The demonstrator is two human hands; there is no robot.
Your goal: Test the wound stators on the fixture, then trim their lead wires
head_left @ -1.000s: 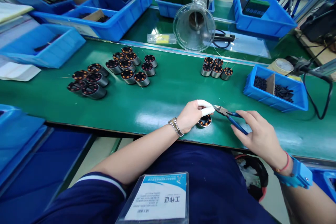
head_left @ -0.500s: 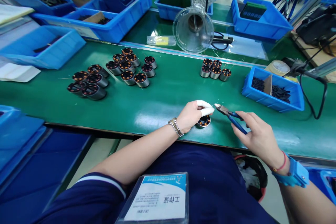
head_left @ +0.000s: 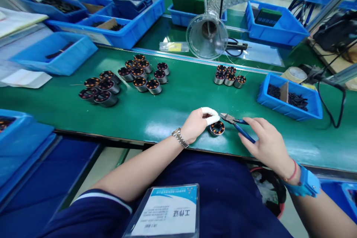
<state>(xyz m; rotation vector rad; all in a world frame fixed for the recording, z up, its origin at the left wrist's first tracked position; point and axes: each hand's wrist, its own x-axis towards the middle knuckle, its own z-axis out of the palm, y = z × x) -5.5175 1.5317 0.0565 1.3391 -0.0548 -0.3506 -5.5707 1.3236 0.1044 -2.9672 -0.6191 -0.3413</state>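
Note:
My right hand [head_left: 269,145] grips a pair of blue-handled cutting pliers [head_left: 230,119], whose jaws point left and reach my left fingertips. White finger covers sit on the thumb and index finger of my left hand [head_left: 196,123]. Those two fingers are pinched together; whatever is between their tips is too small to make out. A dark brown patch shows in the gap behind them. Just below the pliers' jaws, a motor stator [head_left: 216,133] with copper windings in a metal ring stands on the green bench [head_left: 178,108], close to my left fingers.
Several stators [head_left: 139,72] stand in groups at the left, and a smaller group [head_left: 229,78] is at the back right. A blue divided box [head_left: 290,106] of small black parts lies right. Behind are a clear extraction funnel [head_left: 192,44] and blue bins [head_left: 119,39].
Both hands have shifted slightly left in the picture. The pliers' jaws have come closer to my left fingertips, and more of the front stator shows.

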